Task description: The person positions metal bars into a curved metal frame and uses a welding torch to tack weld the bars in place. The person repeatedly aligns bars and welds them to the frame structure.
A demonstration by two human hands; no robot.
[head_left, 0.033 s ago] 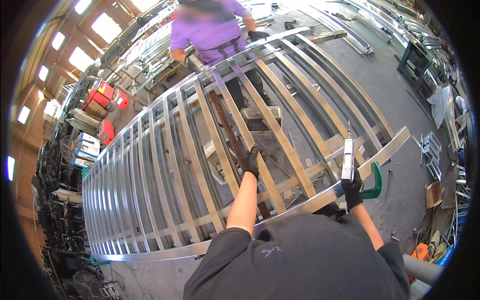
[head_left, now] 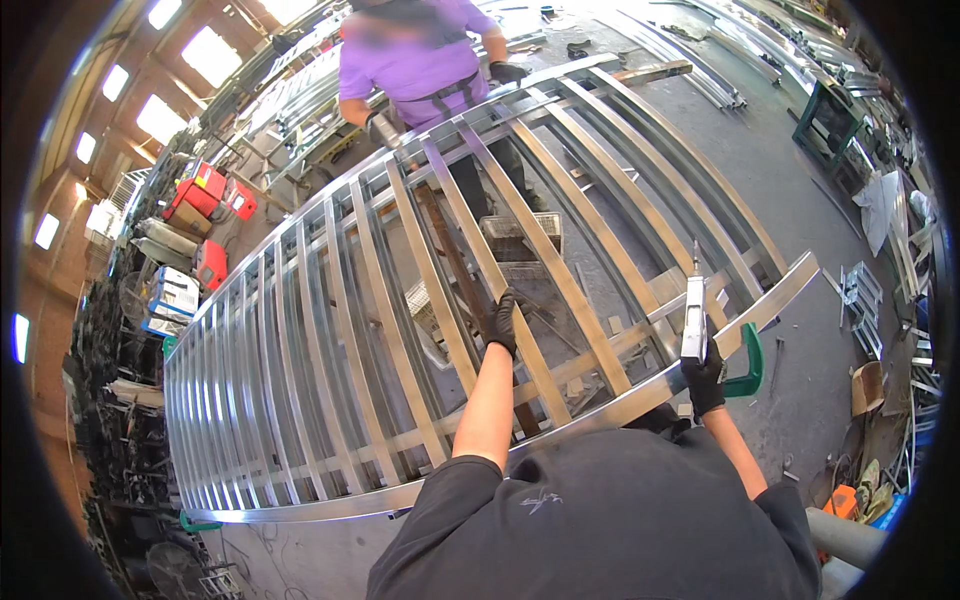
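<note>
A long metal frame (head_left: pixel 350 505) with many parallel slats stretches across the view at my front. My left hand (head_left: pixel 501 325), in a black glove, is closed around one slat (head_left: pixel 532 360) near the frame's middle. In its black glove, my right hand (head_left: pixel 706 378) grips a white-and-grey power tool (head_left: pixel 695 312) with a thin tip pointing away from me. The tool is above the frame's near right corner, beside the near rail (head_left: pixel 640 400). A green clamp (head_left: pixel 750 365) sits at that corner, just right of my right hand.
Across the frame stands a person in purple (head_left: pixel 425 70), holding a tool (head_left: pixel 390 132) at the far rail. Below the slats is a crate (head_left: pixel 545 235). Metal profiles (head_left: pixel 690 60) lie on the floor at the far right. Red machines (head_left: pixel 205 190) stand at the left.
The other person's body and tool hand have shifted slightly left. My hands and the power tool stay nearly where they were.
</note>
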